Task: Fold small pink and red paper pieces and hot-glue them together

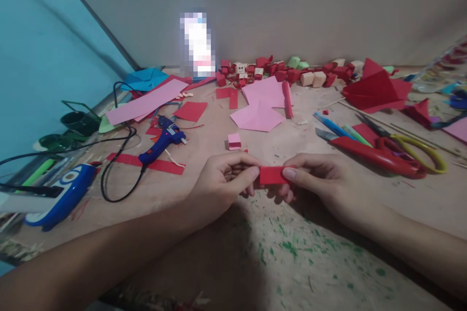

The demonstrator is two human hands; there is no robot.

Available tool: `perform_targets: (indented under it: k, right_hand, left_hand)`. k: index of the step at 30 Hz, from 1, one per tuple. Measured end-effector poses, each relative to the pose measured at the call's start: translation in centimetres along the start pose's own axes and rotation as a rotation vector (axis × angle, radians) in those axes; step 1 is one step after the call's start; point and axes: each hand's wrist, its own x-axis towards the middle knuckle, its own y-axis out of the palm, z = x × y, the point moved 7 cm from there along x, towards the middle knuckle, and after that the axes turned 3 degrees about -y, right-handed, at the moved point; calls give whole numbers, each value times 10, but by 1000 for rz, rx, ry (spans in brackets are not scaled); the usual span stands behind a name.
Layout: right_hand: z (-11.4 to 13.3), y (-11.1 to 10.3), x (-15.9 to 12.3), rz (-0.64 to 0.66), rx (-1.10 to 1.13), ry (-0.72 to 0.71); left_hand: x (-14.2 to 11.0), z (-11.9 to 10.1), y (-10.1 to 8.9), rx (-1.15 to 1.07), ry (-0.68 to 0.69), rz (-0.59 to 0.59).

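A small red paper strip [272, 175] is stretched between my two hands, just above the table. My left hand [231, 177] pinches its left end between thumb and fingers. At the other end, my right hand [315, 175] grips the strip the same way, thumb on top. The fingertips below the paper are partly hidden. Just beyond my left hand sits a small pink and red paper cube [234, 141]. Farther back lie pink paper pieces [257, 115] and a rolled red paper [288, 100].
On the left are a blue glue gun [160, 143] with a black cord and a blue-white tool [63, 199]. To the right lie a red-handled knife [372, 155], scissors [419, 153] and pens [333, 125]. Several small paper cubes [295, 76] line the wall beside a blurred bright screen [199, 41].
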Motion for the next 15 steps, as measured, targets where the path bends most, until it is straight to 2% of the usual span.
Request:
perform_targets:
  k: [9,15]
  right_hand:
    - [3,3,0,28,-71,-23]
    - [2,2,1,26,-51,-28]
  left_hand:
    - [-3,-3,0,70,26,-100]
    - [0,-3,-2,98,17,-97]
